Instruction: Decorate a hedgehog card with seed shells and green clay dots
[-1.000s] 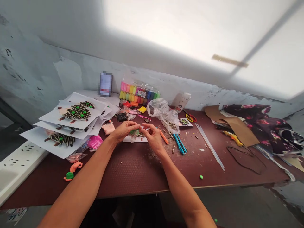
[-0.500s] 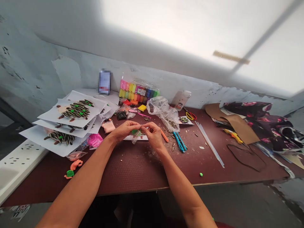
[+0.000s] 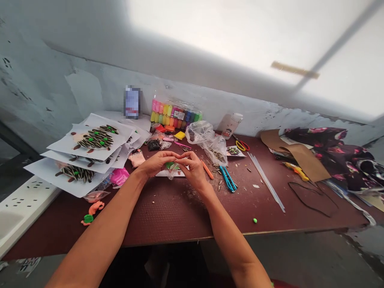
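Observation:
My left hand (image 3: 156,163) and my right hand (image 3: 193,171) meet over the table, fingertips pinched close together. Green clay (image 3: 169,164) in a small clear plastic bag (image 3: 173,173) hangs under the left fingers, which are closed on it. Whatever the right fingers pinch is hidden behind them. Below both hands lies a white card (image 3: 161,173), mostly covered. An orange stick-like tool (image 3: 207,170) and a blue utility knife (image 3: 228,179) rest just right of my right hand.
Left stands a stack of paper sheets (image 3: 75,154) with seed-and-clay hedgehogs, beside a white power strip (image 3: 28,200). Behind are a pack of coloured clay (image 3: 175,113), a bag of seeds (image 3: 214,148) and a bottle (image 3: 232,126). Scissors (image 3: 241,144), glue sticks (image 3: 267,182) and a glue gun (image 3: 297,171) lie right.
The fingers of both hands have shifted slightly and draw closer together, the right hand's more curled over. The green clay and bag stay beneath them. The view has moved very little.

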### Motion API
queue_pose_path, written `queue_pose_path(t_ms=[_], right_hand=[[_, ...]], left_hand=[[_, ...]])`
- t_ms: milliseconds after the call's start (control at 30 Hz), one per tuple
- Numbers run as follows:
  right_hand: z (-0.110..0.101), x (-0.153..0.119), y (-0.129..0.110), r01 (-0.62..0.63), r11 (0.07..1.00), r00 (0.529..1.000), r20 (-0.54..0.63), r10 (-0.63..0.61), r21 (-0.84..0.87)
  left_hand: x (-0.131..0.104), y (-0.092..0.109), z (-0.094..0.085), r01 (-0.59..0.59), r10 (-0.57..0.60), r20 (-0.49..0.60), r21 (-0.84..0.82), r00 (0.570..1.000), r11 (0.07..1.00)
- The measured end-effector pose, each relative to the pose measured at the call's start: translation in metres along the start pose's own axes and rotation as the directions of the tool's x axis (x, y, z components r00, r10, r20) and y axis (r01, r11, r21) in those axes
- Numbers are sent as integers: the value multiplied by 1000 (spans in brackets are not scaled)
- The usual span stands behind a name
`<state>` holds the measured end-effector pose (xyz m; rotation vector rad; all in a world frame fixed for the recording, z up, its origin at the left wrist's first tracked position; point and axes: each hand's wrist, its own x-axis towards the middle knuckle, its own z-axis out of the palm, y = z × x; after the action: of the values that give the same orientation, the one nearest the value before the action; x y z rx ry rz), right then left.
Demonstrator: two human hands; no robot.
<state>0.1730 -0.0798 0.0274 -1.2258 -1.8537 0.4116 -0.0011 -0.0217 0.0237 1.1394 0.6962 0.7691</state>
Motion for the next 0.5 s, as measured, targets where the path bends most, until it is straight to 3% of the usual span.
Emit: queue_pose_path(t_ms=[200,300,500], right_hand=[[-1,0,-4,-21,1000,1000,-23,21,-17],[0,0,-5,-85,993,993,-79,91,76],[3,1,-3,-184,931,977,-46,209,315]], left_hand=[[-1,0,0,14,-15,-41,-27,999,1000],[-1,1,-2,-22,18,-71,-55,997,998],[-4,6,-5,-59,58,-33,-59,998,996]])
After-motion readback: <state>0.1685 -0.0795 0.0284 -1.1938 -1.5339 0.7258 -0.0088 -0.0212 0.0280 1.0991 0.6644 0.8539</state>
